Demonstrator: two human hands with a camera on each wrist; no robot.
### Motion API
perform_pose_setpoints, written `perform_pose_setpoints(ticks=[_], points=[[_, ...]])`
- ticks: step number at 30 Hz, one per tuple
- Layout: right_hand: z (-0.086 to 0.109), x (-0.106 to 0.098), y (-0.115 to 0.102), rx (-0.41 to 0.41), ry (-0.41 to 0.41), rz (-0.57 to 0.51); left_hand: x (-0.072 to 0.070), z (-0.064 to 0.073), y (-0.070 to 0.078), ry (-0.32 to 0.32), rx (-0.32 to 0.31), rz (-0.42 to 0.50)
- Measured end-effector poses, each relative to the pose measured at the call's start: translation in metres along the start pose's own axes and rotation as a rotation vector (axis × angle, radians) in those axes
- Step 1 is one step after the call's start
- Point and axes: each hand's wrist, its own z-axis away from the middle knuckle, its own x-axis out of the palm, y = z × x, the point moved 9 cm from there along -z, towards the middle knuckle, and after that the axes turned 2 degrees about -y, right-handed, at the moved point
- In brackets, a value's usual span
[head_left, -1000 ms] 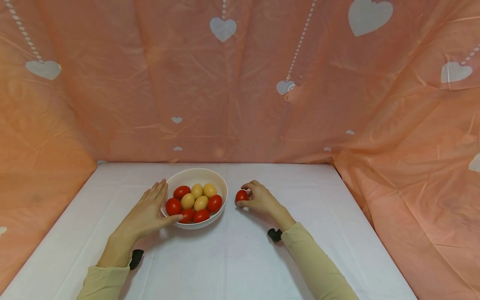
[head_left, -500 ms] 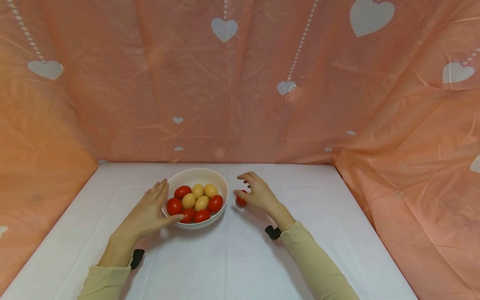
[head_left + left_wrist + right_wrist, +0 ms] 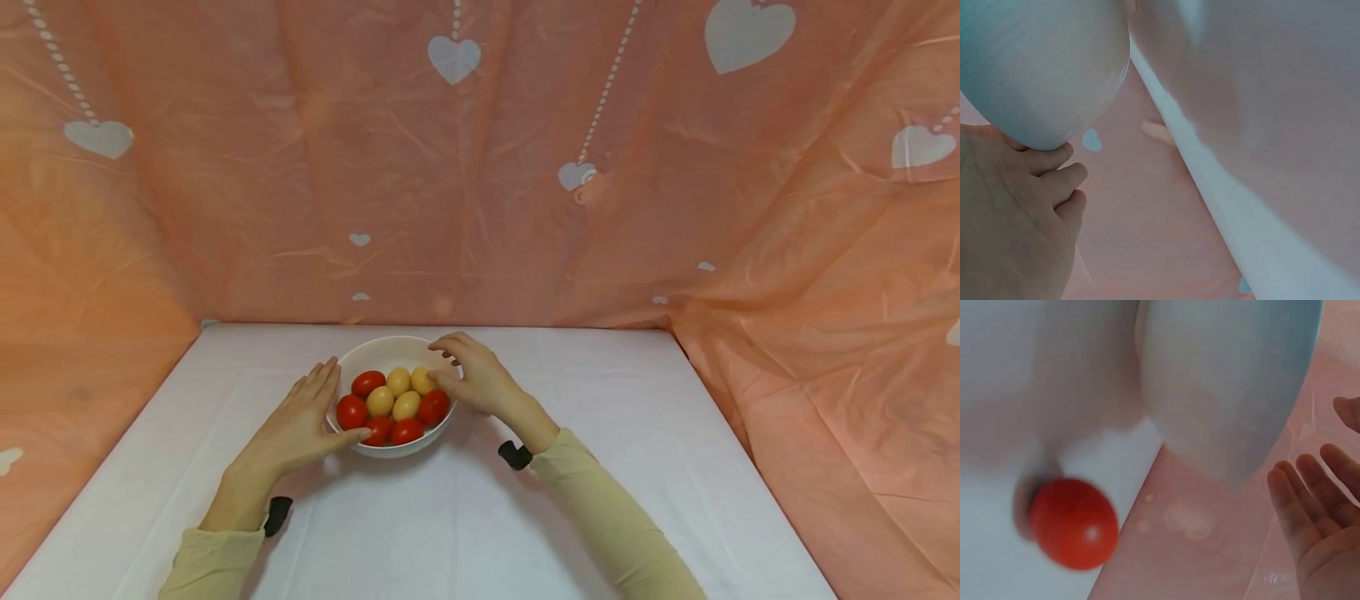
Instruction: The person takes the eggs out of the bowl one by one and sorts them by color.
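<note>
Clerk: Item one. What sits at the centre of your work?

Checker: Bowl, white, round, one (image 3: 375,353). It stands on your table, toward the far edge, a little left of the middle.

Clerk: Contents?

Checker: Egg-shaped, smooth: five red pieces (image 3: 407,431), ranged along the left, near and right sides; four yellow pieces (image 3: 407,406), grouped in the middle and toward the far right.

Clerk: Anything outside it?

Checker: One loose red piece (image 3: 1074,524), glossy, lying on the table near the bowl. Your right wrist view shows it; in the head view you cannot make it out.

Clerk: Your left hand (image 3: 303,425)?

Checker: Laid along the bowl's left side, fingers straight, thumb reaching over the near-left rim. It steadies against the wall, grasping nothing.

Clerk: Your right hand (image 3: 477,375)?

Checker: At the bowl's right side, fingers spread and lightly bent, thumb above the far-right yellow piece. Released, carrying nothing. Whether the thumb touches that piece, you cannot tell.

Clerk: Worn items?

Checker: Sleeves, pale yellow-green (image 3: 607,508), one on each of your arms; black devices, two (image 3: 278,516), one at each wrist.

Clerk: Surroundings?

Checker: Table, white-covered (image 3: 367,533). Backdrop, orange-pink and creased (image 3: 510,225), behind its far edge and along both sides, printed with pale hearts (image 3: 453,60), some on dotted strings.
</note>
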Motion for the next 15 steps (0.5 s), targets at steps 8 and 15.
perform_pose_setpoints(ticks=[8,15], points=[[-0.021,0.035,-0.022,-0.072,-0.121,0.051,-0.001,0.0,0.001,0.01,0.016,0.006],[-0.035,0.064,-0.036,-0.114,-0.216,0.192,-0.004,0.001,-0.001,-0.004,0.014,0.024]])
